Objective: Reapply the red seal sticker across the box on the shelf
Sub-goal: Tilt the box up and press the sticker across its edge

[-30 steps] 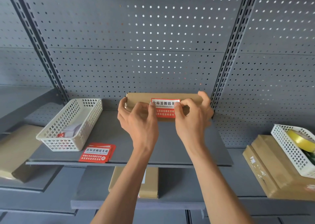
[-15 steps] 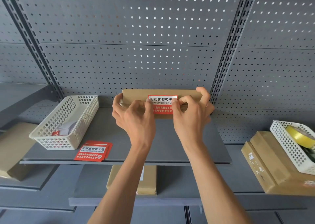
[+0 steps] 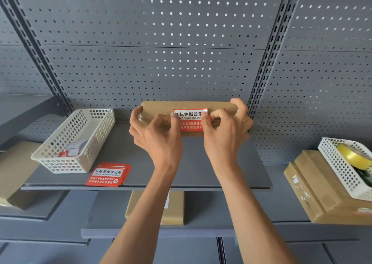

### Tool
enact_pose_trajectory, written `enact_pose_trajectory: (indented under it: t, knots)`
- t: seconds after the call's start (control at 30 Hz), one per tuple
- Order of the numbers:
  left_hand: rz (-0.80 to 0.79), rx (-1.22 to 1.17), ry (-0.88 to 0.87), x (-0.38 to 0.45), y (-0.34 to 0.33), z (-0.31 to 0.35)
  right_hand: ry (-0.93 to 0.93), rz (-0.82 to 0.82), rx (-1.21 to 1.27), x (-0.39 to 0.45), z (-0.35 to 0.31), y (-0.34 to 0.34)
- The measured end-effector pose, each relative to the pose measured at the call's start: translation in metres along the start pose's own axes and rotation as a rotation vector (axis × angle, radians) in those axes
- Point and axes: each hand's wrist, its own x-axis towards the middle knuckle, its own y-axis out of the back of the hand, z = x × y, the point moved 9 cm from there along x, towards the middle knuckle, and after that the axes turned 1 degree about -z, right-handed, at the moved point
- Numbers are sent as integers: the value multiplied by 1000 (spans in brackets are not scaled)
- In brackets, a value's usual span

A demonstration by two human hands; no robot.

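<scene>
A flat brown cardboard box [image 3: 161, 108] stands at the back of the grey shelf [image 3: 231, 163], against the pegboard. A red and white seal sticker [image 3: 190, 121] lies across its front, folded over the top edge. My left hand [image 3: 155, 135] grips the box's left end, its thumb on the sticker's left edge. My right hand [image 3: 225, 131] holds the box's right end, with the thumb pressing the sticker's right edge. Both hands hide the lower part of the box.
A white basket [image 3: 80, 141] holding papers sits at the shelf's left, a stack of red stickers [image 3: 107, 175] in front of it. Right: another white basket [image 3: 346, 167] with yellow tape [image 3: 354, 156] on cardboard boxes [image 3: 314, 193]. More boxes [image 3: 155, 207] lie on lower shelves.
Both hands have stayed on the box and sticker, with the thumbs shifting slightly along the sticker. The view has tilted a little, so the scene sits somewhat lower and left in frame.
</scene>
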Motion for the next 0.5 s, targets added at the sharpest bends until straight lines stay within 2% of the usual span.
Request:
enact_pose_trajectory:
  t: [0.5]
  knots:
    - [-13,-6,-55,-1,1,-1,28,24,87,4,8,1]
